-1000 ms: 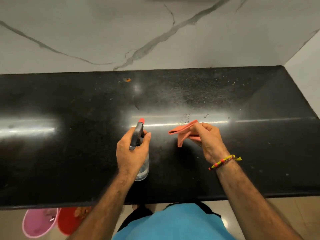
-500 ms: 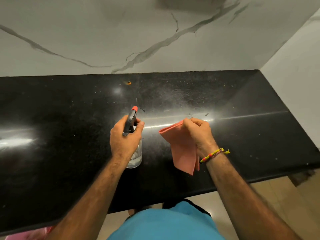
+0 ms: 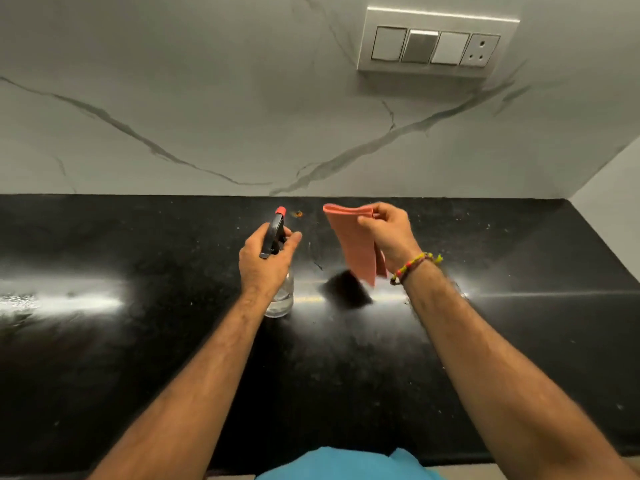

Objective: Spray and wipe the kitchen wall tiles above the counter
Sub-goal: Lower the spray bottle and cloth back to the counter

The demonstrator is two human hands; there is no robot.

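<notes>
My left hand (image 3: 265,263) grips a clear spray bottle (image 3: 283,296) with a black trigger head and a red nozzle tip, held above the black counter (image 3: 138,341) with the nozzle toward the wall. A folded pink cloth (image 3: 356,244) hangs from my right hand (image 3: 388,233), pinched at its top edge, just right of the bottle. The white marble-look wall tiles (image 3: 207,98) with grey veins rise behind the counter, beyond both hands.
A switch plate (image 3: 436,46) with a socket is mounted on the wall at upper right. A white side wall (image 3: 613,181) closes the counter's right end. A small orange speck (image 3: 297,213) lies near the back edge. The counter shows specks and glare streaks.
The view has tilted up, so more wall and the switch plate show. Both hands have risen toward the wall. The cloth has unfolded from a bunch and hangs down.
</notes>
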